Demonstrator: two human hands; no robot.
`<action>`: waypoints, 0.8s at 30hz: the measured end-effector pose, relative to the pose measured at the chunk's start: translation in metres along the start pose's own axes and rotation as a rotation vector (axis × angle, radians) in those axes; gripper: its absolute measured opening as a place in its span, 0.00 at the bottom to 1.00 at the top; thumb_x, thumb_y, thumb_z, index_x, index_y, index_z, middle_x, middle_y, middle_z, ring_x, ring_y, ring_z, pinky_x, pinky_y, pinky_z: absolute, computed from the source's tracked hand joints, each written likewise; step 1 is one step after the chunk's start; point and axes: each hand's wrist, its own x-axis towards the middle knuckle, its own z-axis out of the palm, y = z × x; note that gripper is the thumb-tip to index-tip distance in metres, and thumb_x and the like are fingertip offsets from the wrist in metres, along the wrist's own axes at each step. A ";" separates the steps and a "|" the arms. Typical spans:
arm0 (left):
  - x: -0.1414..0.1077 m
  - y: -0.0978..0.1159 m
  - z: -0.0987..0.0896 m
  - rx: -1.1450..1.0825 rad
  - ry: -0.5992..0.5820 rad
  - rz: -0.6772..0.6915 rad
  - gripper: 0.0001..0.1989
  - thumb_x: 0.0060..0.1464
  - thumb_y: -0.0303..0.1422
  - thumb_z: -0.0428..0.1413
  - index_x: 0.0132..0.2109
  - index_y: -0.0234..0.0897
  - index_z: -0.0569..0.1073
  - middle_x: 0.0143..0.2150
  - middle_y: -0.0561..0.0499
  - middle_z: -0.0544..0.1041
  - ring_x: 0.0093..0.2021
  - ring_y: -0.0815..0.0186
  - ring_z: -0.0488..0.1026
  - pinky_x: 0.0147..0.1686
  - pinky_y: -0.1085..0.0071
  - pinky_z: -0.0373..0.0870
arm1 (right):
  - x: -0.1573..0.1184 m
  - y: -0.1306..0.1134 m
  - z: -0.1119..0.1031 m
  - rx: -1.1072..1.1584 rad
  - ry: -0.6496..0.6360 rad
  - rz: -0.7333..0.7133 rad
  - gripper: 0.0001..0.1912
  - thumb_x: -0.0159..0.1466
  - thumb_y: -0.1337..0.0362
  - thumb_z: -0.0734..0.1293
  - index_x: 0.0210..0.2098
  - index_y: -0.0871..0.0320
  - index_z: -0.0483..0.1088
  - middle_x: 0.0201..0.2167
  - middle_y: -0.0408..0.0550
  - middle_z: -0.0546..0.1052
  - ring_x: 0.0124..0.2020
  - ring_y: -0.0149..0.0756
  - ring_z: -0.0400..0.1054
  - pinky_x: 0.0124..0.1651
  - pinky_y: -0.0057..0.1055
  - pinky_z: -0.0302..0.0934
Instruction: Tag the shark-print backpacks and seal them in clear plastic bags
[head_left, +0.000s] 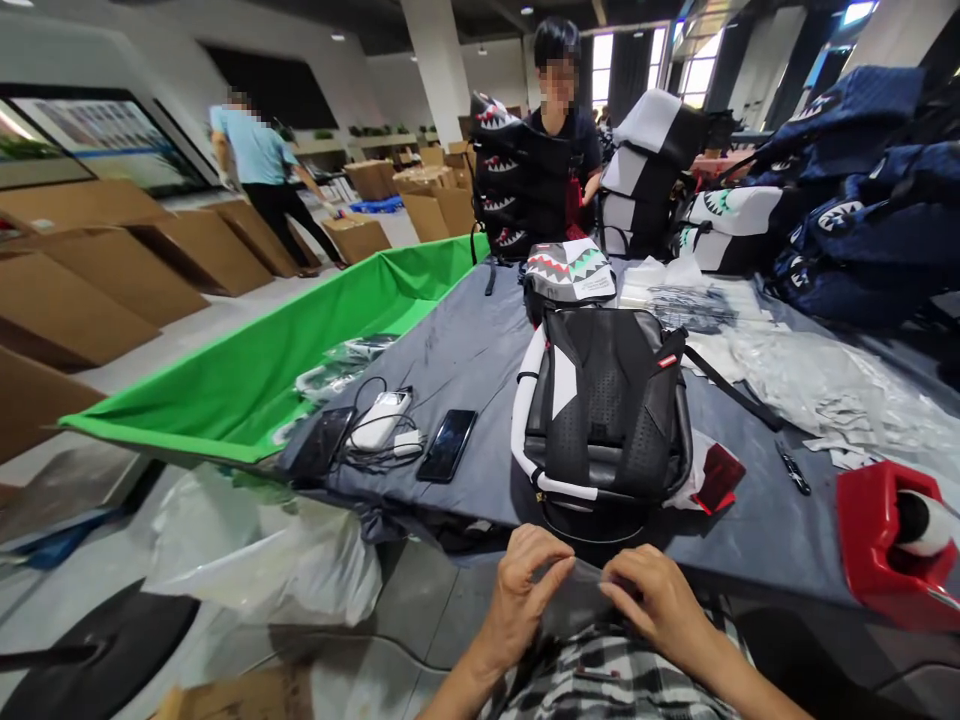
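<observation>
A backpack [600, 410] is lying on the table [480, 350], a phone [448, 446] is resting to its left, a tape dispenser [870, 540] is sitting to its right, stacked bags [637, 175] are standing behind it, cartons [90, 300] are standing far left

The black backpack [600, 410] lies strap side up at the centre of the frame, white trim along its left edge, a white patch on one padded strap, a red tag on the other. Below it, at lower centre, is see-through film [588, 571], its outline unclear.
</observation>
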 end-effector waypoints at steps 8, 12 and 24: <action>0.032 -0.049 -0.012 0.049 0.207 -0.165 0.17 0.60 0.48 0.57 0.33 0.39 0.76 0.31 0.51 0.77 0.36 0.63 0.74 0.41 0.66 0.68 | 0.016 0.003 0.024 -0.242 0.252 -0.068 0.18 0.76 0.58 0.53 0.38 0.56 0.70 0.23 0.41 0.76 0.20 0.29 0.69 0.26 0.26 0.55; 0.046 -0.060 -0.012 0.140 0.333 -0.199 0.18 0.58 0.50 0.57 0.41 0.38 0.75 0.36 0.50 0.78 0.38 0.62 0.75 0.42 0.65 0.71 | 0.030 -0.003 0.029 -0.374 0.368 -0.161 0.19 0.75 0.62 0.54 0.30 0.56 0.69 0.17 0.40 0.72 0.15 0.27 0.66 0.23 0.27 0.50; 0.019 -0.049 0.021 0.376 0.166 0.527 0.05 0.63 0.26 0.53 0.44 0.38 0.72 0.37 0.48 0.78 0.42 0.64 0.74 0.50 0.63 0.74 | 0.033 -0.004 0.031 -0.429 0.383 -0.213 0.19 0.74 0.65 0.54 0.29 0.57 0.67 0.15 0.39 0.69 0.14 0.27 0.64 0.24 0.26 0.52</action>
